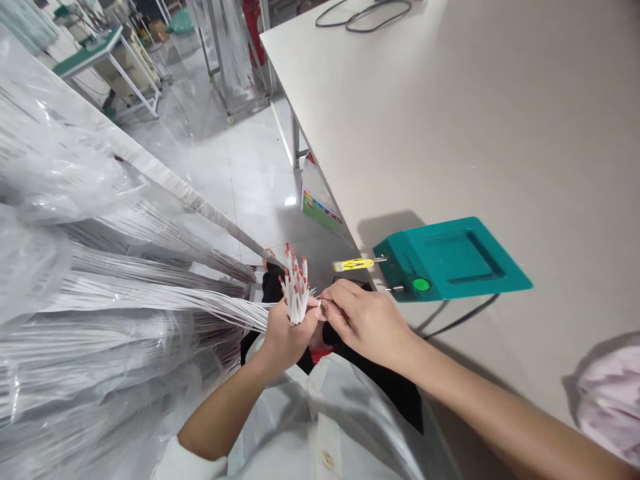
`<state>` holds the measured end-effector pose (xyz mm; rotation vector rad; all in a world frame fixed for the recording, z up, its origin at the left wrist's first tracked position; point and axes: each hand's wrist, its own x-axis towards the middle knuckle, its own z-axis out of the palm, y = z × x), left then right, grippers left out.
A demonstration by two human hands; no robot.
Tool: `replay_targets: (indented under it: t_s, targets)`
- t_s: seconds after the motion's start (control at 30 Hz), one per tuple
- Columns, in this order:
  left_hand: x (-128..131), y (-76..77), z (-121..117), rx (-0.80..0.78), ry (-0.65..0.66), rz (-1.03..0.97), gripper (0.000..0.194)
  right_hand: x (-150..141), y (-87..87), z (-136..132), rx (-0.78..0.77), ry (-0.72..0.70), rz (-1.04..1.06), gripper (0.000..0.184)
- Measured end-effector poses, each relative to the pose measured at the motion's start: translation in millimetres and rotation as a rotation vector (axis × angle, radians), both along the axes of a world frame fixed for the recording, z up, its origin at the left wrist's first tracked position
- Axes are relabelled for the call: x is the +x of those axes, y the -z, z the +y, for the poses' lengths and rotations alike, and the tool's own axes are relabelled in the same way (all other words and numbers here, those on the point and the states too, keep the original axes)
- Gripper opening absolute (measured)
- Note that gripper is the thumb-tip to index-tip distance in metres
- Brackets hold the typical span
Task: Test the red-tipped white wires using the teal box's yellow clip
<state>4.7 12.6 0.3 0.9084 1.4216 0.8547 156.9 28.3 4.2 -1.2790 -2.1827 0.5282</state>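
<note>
My left hand [287, 337] is wrapped round a bundle of thin white wires [298, 293], whose reddish ends point upward. From this hand the wires run left into a long hanging hank [200, 301]. Close beside it, my right hand [365, 320] pinches with thumb and fingertips at a wire end by the left thumb; the exact piece between the fingers is too small to make out. Just beyond the right hand, a green box-shaped device [450, 263] with a lit green button sits at the table edge. A yellow clip [355, 264] sticks out from its front.
Plastic-wrapped wire bundles [100, 347] hang along a rail [200, 213] on my left. The white table [450, 133] fills the right side, with a black cable [370, 17] at its far end and pink cloth [613, 393] near me. A carton [325, 207] stands below.
</note>
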Motion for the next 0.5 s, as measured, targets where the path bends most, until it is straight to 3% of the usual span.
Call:
replay_targets:
  t_s: [0.1,0.23,0.3,0.4,0.5]
  targets:
    - [1,0.9,-4,0.164,0.071,0.088,0.006,-1,-9.6,4,-0.432,0.025,0.283,0.019]
    - [3,5.1,-9,0.242,0.028,0.096,0.009,-4,-9.0,9,-1.129,0.055,0.831,0.016]
    - [3,7.0,-10,0.244,0.018,0.084,0.008,-4,-3.5,10,-1.314,0.056,0.982,0.017]
    - [2,7.6,-10,0.218,0.054,0.059,0.007,0,6.3,8,-1.318,0.067,0.962,0.02]
    - [0,5.7,-8,0.139,0.072,0.007,0.01,7,12.2,5,-1.031,0.148,0.824,0.024]
